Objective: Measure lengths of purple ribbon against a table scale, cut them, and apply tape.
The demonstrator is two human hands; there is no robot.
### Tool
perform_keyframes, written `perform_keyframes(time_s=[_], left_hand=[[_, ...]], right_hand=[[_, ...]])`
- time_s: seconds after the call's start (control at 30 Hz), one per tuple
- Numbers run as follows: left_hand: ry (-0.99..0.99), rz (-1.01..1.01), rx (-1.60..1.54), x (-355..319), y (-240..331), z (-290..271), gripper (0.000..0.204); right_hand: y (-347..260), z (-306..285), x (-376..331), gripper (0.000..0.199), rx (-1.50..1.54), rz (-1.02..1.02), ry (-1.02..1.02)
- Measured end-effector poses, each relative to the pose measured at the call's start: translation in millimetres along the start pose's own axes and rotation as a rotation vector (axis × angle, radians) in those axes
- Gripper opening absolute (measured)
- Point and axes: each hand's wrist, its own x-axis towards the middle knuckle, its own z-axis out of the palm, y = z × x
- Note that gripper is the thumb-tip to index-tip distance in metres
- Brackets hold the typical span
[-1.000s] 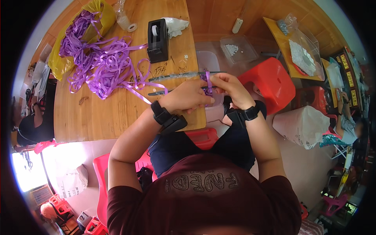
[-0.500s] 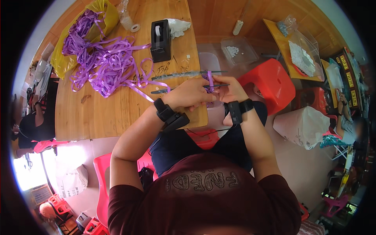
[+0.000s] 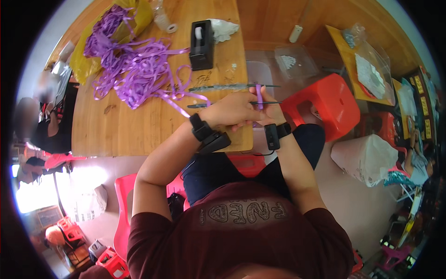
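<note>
Two thin dark rods lie roughly parallel and jut past the table's right edge: the far rod (image 3: 218, 87), wrapped in clear tape, and the near rod (image 3: 197, 106). A purple ribbon (image 3: 259, 96) is looped around both near their free ends. My left hand (image 3: 234, 110) reaches over the near rod, its fingers curled on the ribbon just left of the loop. From the right, my right hand (image 3: 273, 111) meets it, fingers bent against the ribbon at the loop. The fingertips partly hide each other. More ribbon runs left from my left hand into a loose purple pile (image 3: 144, 69).
A black tape dispenser (image 3: 201, 46) stands on the wooden table (image 3: 139, 135), beside crumpled white plastic (image 3: 225, 29). A yellow bag (image 3: 83, 67) holds more ribbon. Right of my hands are a red stool (image 3: 330, 107) and a white sack (image 3: 364, 160). A clear bin (image 3: 297, 63) sits beyond.
The view has shifted, so the table and rods appear farther right and slightly higher. Both hands stay at the ribbon loop; my right fingers have moved behind it.
</note>
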Motion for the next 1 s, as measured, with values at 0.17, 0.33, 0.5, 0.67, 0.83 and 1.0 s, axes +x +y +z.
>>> perform_keyframes(time_s=[0.17,0.33,0.5,0.67,0.83,1.0], left_hand=[[-0.008,0.050,-0.064,1.5,-1.9,3.8,0.038],[0.286,0.220,0.357,-59.7,9.9,-23.1,0.031],[0.830,0.265,0.488,-100.2,-21.8,-104.1,0.022],[0.711,0.216,0.453,-103.9,-45.4,-107.6,0.024],[0.780,0.269,0.847,-116.3,-61.1,-99.4,0.019],[0.775,0.383,0.780,-134.0,-39.3,-67.5,0.015]], right_hand=[[-15.5,-27.9,-4.1,0.033,-0.126,-0.077,-0.069],[-44.8,-29.8,-29.6,0.025,-0.052,-0.120,-0.232],[-73.1,-54.0,-35.7,0.024,-0.354,-0.248,0.508],[-68.9,-64.0,-15.4,0.050,-1.138,-0.111,0.851],[-52.0,-35.2,-31.0,0.060,-0.917,-0.423,0.847],[-47.7,2.6,-66.6,0.042,-0.967,-0.713,0.849]])
